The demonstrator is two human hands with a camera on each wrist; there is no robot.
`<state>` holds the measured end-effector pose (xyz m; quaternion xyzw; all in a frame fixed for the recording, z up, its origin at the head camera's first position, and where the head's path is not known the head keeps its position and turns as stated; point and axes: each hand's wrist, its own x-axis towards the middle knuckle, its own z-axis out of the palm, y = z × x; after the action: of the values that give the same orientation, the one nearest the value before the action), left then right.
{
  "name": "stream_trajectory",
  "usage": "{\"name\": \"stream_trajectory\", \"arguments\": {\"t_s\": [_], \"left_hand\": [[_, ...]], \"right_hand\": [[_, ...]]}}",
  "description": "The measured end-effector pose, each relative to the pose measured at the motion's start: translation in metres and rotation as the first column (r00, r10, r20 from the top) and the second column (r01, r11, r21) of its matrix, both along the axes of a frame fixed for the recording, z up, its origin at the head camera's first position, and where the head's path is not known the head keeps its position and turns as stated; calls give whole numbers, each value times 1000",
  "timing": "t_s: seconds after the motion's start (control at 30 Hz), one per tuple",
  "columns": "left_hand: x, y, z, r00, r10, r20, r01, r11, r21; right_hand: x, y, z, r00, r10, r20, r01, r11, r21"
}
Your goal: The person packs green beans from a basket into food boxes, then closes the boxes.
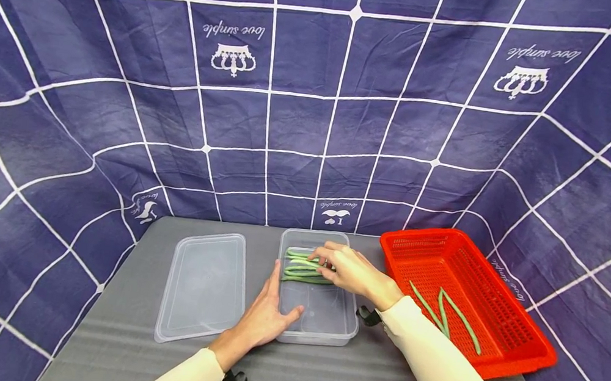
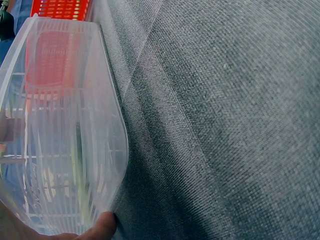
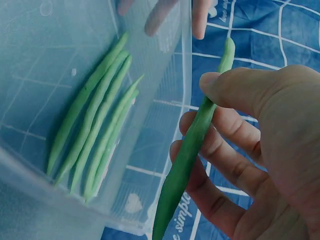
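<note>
A clear plastic container [image 1: 319, 339] sits on the table in front of me. Several green beans [image 3: 95, 125] lie side by side inside it, toward its far half. Above them, my right hand [image 1: 355, 272] pinches one more green bean [image 3: 192, 135] between thumb and fingers, as the right wrist view shows. My left hand [image 1: 266, 315] rests against the container's left side, fingers fairly straight and thumb reaching across the near part. In the left wrist view, only a fingertip [image 2: 105, 225] and part of that hand show against the container.
A red plastic basket [image 1: 419, 269] with a few green beans [image 1: 461, 319] stands to the right. A translucent flat lid [image 1: 204, 291] lies on the grey table [image 1: 298, 377] at left. Blue cloth with white lines [image 1: 301, 122] hangs behind and along both sides.
</note>
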<state>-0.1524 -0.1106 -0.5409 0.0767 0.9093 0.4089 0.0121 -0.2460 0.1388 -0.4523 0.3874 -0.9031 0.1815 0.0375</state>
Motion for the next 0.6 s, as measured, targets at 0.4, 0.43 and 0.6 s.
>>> {"name": "stream_trajectory", "arguments": {"t_s": [0.4, 0.43, 0.6], "left_hand": [[-2, -2, 0, 1000, -21, 8, 21, 1000, 16], [-2, -2, 0, 1000, -23, 11, 22, 1000, 16], [-2, -2, -2, 1000, -22, 14, 22, 1000, 16]], "right_hand": [[-6, -19, -10, 998, 32, 50, -33, 999, 14], [-6, -19, -11, 998, 34, 51, -35, 999, 19], [-7, -24, -19, 996, 64, 59, -66, 997, 26]]}}
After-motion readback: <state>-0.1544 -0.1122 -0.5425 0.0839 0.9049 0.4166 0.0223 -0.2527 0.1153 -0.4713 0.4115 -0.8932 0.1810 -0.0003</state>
